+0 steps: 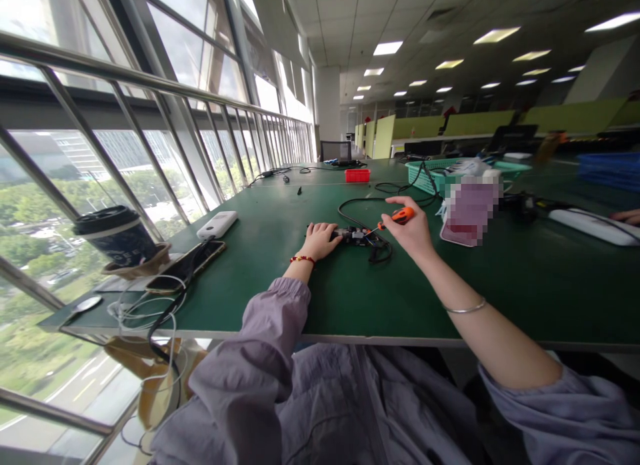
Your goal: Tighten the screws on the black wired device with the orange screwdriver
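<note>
A small dark device (356, 236) with wires lies on the green table (300, 298). My left hand (321, 241), with a red beaded bracelet at its wrist, is closed over the device's left end and holds it against the tabletop. In my right hand (409, 228) is an orange and black screwdriver (403, 216), gripped by the handle. Its thin shaft slants down to the left, and the tip is at the right part of the device. Whether the tip touches a screw is too small to tell. A black cable loops beside the device.
Ahead are a red box (357, 176) and a green basket (424, 177). A pixelated phone-like object (470, 215) and a white power strip (593, 226) lie right. Left are a white power bank (217, 225), a phone, cables and a cup (117, 238). Another person's hand (627, 216) shows far right.
</note>
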